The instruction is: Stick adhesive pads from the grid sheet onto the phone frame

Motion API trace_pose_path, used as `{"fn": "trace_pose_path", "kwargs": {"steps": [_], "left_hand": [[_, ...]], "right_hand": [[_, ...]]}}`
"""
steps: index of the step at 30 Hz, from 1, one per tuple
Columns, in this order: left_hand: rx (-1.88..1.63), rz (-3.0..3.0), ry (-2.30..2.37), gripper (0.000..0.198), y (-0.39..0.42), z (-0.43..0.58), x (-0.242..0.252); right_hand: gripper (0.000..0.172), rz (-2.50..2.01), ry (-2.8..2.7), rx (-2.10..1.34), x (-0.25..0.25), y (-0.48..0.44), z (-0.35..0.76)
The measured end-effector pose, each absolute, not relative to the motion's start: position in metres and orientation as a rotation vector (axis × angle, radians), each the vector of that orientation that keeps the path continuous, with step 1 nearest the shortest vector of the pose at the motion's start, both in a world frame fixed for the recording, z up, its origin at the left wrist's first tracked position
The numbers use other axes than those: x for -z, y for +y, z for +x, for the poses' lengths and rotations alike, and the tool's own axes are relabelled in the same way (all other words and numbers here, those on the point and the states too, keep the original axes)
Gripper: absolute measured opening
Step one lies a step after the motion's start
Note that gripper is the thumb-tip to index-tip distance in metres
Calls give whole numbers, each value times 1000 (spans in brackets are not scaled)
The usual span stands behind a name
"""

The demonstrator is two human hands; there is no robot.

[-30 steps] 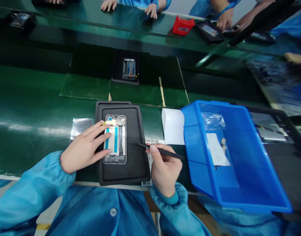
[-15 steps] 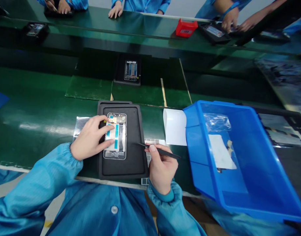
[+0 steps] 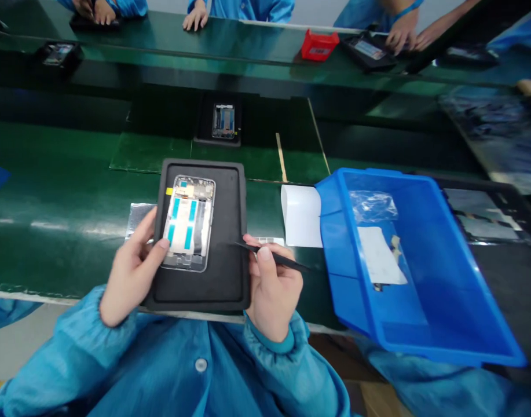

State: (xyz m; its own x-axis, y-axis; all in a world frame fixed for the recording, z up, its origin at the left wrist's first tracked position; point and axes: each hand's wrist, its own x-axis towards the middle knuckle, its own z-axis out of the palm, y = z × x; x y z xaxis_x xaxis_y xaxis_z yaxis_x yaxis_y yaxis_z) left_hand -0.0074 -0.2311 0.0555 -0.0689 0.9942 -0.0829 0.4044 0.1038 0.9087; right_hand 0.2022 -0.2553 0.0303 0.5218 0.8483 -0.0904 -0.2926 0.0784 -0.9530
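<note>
A black foam tray (image 3: pixel 225 284) lies before me with an opened phone (image 3: pixel 189 223) on its left half. The phone's inside faces up, with blue-green strips and a dark ribbon showing. My left hand (image 3: pixel 130 266) grips the tray's left edge, thumb on top beside the phone's lower left corner and fingers partly hidden at the side. Black tweezers (image 3: pixel 286 262) are held in my right hand (image 3: pixel 274 289), their tips pointing left over the tray's right part. That hand is against the tray's right edge.
To the right stands a blue bin (image 3: pixel 341 255) with clear plastic and white paper inside. A curled white sheet (image 3: pixel 300 217) leans by it. Another tray (image 3: pixel 199 136) with a phone sits farther back. Across the bench, co-workers' hands (image 3: pixel 196 15) are near a red box (image 3: pixel 319 46).
My left hand has gone from pressing on the phone to gripping the tray's left edge. The upper tray has moved up and left with the phone. The right hand still holds the tweezers.
</note>
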Motion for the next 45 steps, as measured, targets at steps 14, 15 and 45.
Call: {"fn": "trace_pose_path", "kwargs": {"steps": [14, 15, 45], "left_hand": [[-811, 800, 2324, 70, -200, -271, -61], [-752, 859, 2364, 70, -199, -275, -54], [367, 2308, 749, 14, -101, 207, -6]], "right_hand": [[22, -1199, -549, -882, 13, -276, 302], [23, -1205, -554, -903, 19, -279, 306], [17, -1439, -1027, -821, 57, -245, 356]]}}
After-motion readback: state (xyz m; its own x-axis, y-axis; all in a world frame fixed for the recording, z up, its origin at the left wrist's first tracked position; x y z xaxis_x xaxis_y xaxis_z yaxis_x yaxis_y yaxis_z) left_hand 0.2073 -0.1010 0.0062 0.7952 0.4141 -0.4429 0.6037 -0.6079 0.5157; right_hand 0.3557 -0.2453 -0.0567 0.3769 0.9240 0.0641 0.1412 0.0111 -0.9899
